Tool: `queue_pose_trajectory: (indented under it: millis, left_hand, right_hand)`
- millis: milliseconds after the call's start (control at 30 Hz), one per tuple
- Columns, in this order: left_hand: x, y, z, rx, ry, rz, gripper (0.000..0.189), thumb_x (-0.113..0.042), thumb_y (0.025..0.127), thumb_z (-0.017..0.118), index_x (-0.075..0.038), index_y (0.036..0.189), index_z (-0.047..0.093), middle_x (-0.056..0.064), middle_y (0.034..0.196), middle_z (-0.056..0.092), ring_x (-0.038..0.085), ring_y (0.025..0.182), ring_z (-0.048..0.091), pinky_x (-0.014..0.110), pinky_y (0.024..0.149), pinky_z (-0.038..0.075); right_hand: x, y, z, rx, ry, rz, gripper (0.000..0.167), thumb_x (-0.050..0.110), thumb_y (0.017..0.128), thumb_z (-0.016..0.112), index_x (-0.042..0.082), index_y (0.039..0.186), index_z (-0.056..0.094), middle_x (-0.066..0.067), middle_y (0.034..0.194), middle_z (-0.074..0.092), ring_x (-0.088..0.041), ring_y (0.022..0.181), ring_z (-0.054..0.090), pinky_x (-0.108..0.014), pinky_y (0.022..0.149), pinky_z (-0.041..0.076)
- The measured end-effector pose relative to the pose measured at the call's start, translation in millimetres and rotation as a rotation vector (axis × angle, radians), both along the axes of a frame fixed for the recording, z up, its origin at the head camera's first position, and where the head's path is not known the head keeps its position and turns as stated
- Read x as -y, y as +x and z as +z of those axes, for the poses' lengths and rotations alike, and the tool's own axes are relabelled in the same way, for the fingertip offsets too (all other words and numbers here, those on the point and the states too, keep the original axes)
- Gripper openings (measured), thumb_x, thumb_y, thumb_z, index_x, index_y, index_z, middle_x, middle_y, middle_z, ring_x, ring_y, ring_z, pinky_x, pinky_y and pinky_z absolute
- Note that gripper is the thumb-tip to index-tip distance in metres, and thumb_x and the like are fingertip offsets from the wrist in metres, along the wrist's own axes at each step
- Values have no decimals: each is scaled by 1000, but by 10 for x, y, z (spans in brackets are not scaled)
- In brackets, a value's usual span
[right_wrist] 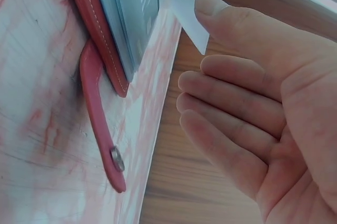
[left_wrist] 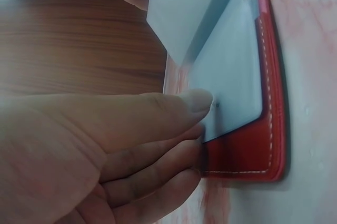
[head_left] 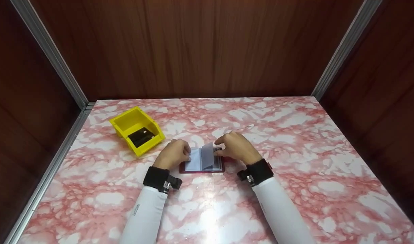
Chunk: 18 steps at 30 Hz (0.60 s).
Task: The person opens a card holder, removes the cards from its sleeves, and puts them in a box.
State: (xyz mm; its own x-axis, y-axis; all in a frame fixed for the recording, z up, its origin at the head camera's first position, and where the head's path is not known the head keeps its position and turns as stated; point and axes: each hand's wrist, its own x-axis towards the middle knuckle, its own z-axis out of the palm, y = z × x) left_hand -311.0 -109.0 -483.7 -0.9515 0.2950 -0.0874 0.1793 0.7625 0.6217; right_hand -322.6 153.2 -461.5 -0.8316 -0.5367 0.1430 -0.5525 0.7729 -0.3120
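Note:
A red card holder (left_wrist: 242, 153) with white stitching lies open on the table, its clear plastic sleeves spread. My left hand (head_left: 173, 154) is at its left edge; the thumb lies on the sleeves and the fingers curl at the edge, pinching it. One translucent sleeve (head_left: 207, 156) stands up near the middle. Just right of that sleeve is my right hand (head_left: 239, 146), its fingers loosely bent and the thumb apart from them. The thumb tip overlaps the sleeve in the right wrist view; whether it touches, I cannot tell. A red strap (right_wrist: 95, 108) with a metal snap sticks out from the holder.
A yellow bin (head_left: 125, 123) stands to the left behind my left hand, with black card-like items (head_left: 141, 136) inside. Wood-patterned panels (head_left: 200, 51) enclose the back and sides of the red-and-white marbled table (head_left: 278, 132).

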Motion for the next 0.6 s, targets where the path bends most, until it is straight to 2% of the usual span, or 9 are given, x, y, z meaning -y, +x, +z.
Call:
queue_pose_trajectory:
  millis: [167,300,467,600]
  left_hand:
    - [13,-6,16,2,-10,19,16,-11,92,84,-6,106,80,7,95,75,18,86,66,35,85,56]
    - [30,-6,34,4,-17,30,16,-12,92,83,-6,106,80,7,95,75,19,86,66,37,85,57]
    - [61,-8,46,-20,-38,35,13,-11,94,79,-5,105,80,8,96,76,20,88,67,38,88,58]
    - [73,-2,41,-33,-39,36,12,-10,94,77,-5,105,81,8,97,76,21,90,66,40,90,58]
  right_hand:
    - [57,28,9,-1,10,27,34,29,91,89,7,117,85,-9,115,85,-29,107,81,-46,96,64]
    - [124,52,-8,-19,34,53,32,31,94,86,11,118,85,-6,115,85,-23,98,81,-44,90,65]
    - [213,85,-55,-23,56,114,22,28,96,85,12,110,86,-3,101,85,-11,73,65,-38,75,61]
    - [281,110,-110,-34,67,187,17,27,97,84,12,105,84,-3,95,84,-12,73,64,-36,74,59]
